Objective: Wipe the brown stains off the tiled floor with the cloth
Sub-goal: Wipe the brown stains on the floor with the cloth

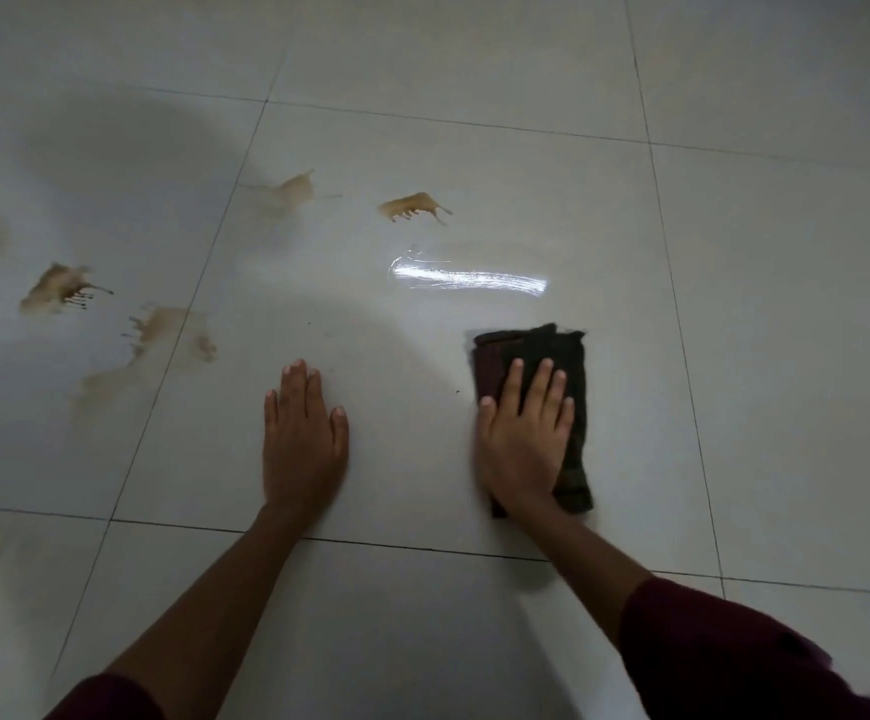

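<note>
Pressing flat, fingers spread, the right hand [524,433] pins the folded cloth [552,366] to the floor [734,304]; nothing is gripped. The cloth's long axis runs away from the person, far edge pointing up-frame. The nearest stain [412,206] lies ahead and slightly left of it, past a wet streak [469,277], well apart. The left hand [303,439] rests open and bare on the tile, nearer the paler stains [173,330] off to the left, so the wipe likely goes forward-left
</note>
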